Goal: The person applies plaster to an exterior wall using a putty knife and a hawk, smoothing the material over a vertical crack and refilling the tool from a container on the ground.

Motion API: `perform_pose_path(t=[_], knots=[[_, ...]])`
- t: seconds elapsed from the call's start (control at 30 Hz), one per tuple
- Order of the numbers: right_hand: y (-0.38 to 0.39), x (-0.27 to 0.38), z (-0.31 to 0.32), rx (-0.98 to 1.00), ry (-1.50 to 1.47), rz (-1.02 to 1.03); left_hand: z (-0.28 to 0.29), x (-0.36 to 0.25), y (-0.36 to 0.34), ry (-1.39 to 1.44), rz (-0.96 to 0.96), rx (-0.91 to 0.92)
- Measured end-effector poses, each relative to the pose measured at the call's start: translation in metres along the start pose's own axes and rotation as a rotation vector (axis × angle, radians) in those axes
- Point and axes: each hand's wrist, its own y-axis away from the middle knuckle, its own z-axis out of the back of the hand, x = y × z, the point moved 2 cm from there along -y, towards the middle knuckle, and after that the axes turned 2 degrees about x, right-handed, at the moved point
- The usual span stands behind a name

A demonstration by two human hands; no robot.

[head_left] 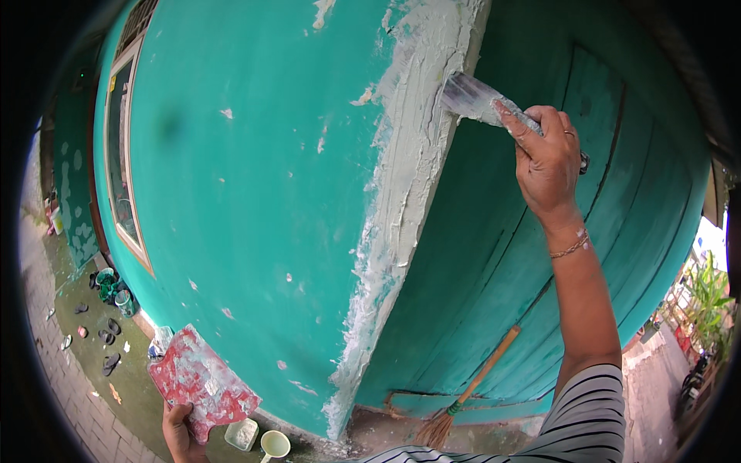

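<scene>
My right hand is closed round the handle of a putty knife, raised at the upper right. The wide, smeared blade touches the white putty spread thickly down the corner of the green wall. Low on the left, my left hand grips the lower edge of a flat red board, its thumb on top. White putty smears cover much of that board. Scattered white patches mark the wall left of the corner.
A broom leans by the green planks right of the corner. On the ground below stand a white container and a pale cup. Sandals and buckets are at left, below a window. Plants grow far right.
</scene>
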Motion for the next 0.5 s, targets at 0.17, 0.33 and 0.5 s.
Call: perform_pose_path(t=[0.17, 0.33, 0.5], knots=[[0.005, 0.011, -0.004, 0.040, -0.164, -0.064, 0.003, 0.000, 0.003, 0.000, -0.017, -0.016], [0.060, 0.067, -0.004, 0.226, -0.128, 0.039, 0.009, 0.003, 0.001, 0.022, -0.035, -0.023], [0.138, 0.129, 0.008, 0.438, -0.234, 0.239, 0.013, 0.005, -0.004, 0.009, -0.030, -0.023]])
